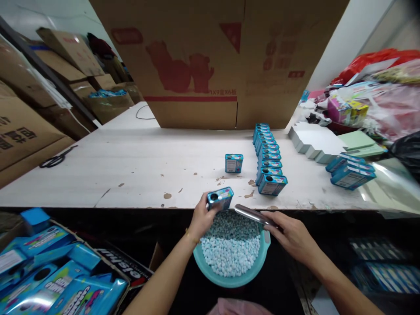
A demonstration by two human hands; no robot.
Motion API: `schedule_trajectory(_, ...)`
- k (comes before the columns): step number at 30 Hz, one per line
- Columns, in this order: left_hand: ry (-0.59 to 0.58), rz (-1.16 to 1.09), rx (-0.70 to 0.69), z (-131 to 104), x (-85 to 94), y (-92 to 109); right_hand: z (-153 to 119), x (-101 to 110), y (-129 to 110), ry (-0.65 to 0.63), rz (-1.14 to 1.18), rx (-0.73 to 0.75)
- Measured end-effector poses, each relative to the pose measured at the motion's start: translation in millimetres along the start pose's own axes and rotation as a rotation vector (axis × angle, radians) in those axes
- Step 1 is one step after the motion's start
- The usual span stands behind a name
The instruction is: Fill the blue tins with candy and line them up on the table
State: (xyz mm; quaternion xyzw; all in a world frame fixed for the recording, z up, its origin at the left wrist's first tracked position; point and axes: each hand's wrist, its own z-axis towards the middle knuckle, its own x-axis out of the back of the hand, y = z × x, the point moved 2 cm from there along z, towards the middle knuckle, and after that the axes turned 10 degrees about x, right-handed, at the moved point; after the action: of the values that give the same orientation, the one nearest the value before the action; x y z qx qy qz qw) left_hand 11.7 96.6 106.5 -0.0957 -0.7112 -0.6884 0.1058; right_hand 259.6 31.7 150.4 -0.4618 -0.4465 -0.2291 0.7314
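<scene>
My left hand [204,218] grips a small blue candy box [220,197] with a dark round hole in its top, tilted above the near table edge. My right hand [290,234] is closed around a shiny metal scoop [251,213], its tip close to the box. Below both hands sits a turquoise basin [226,282] filled with small pale blue and white candies [229,256]. A single blue box [234,163] stands on the table beyond my left hand. To its right, several matching boxes [272,185] form a row running away from me.
A large cardboard carton [197,105] stands across the back of the white table [138,175]. Blue boxes [352,176] and stacked white card [320,140] lie at right. Black scissors [54,162] rest at left. An open carton of blue packages [59,280] is lower left.
</scene>
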Motion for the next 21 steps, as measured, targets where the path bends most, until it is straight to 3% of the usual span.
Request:
schedule_trajectory(4, -0.044, 0.078, -0.070, 80.3, -36.3, 8.7, -10.3, -5.8, 10.5, 0.081, 0.060, -0.061)
schedule_trajectory(6, -0.016, 0.106, -0.063, 108.0, -51.1, 8.5, -14.8, -11.4, 12.6, 0.080, 0.078, -0.078)
schedule_trajectory(8, 0.044, 0.124, -0.045, 116.9, -53.3, 5.6, -20.4, -19.9, 15.3, 0.060, 0.103, -0.087)
schedule_trajectory(10, 0.116, 0.155, -0.077, 104.3, -37.4, -0.9, -27.2, -32.1, 21.0, 0.032, 0.130, -0.097)
schedule_trajectory(12, 0.197, 0.208, -0.161, 71.6, -2.0, -12.0, -33.2, -48.8, 31.1, -0.003, 0.157, -0.108)
schedule_trajectory(15, 0.391, 0.352, -0.162, -5.2, 79.4, -36.1, -37.3, -80.7, 49.0, -0.118, 0.181, -0.099)
schedule_trajectory(18, 0.690, 0.595, 0.147, -90.1, 169.8, -63.3, -36.7, -107.6, 59.2, -0.243, 0.166, -0.082)
schedule_trajectory(21, 0.737, 0.967, 0.488, -146.2, 230.6, -86.3, -32.6, -119.4, 57.0, -0.303, 0.123, -0.085)
